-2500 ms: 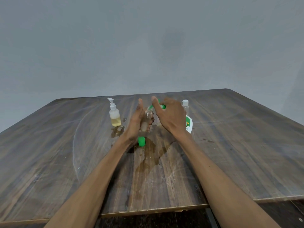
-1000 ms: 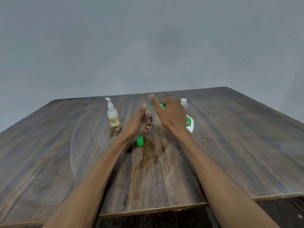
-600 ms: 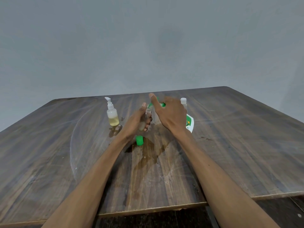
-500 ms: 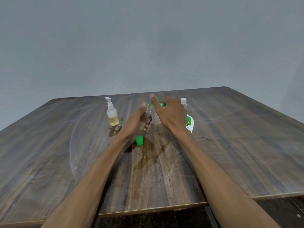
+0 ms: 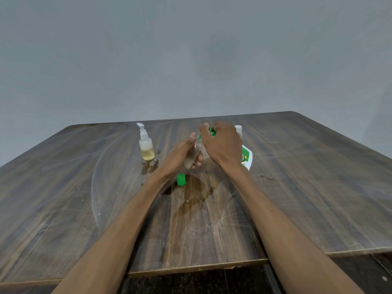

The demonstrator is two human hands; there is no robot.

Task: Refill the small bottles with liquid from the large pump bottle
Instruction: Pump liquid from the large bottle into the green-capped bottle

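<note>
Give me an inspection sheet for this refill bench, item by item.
Surface: wooden table, scratched, with a dark wet stain near the middle.
Job's things: small clear bottle held tilted, uncapped; large pump bottle mostly hidden behind the right hand, its green pump head under the fingers; green cap loose on the table; white-capped small bottle behind.
Clutter: pump bottle of yellow liquid standing at left.
Grippers: left hand grips the small clear bottle; right hand rests on the pump head.
Cables: nothing seen.
Surroundings: plain grey wall.
</note>
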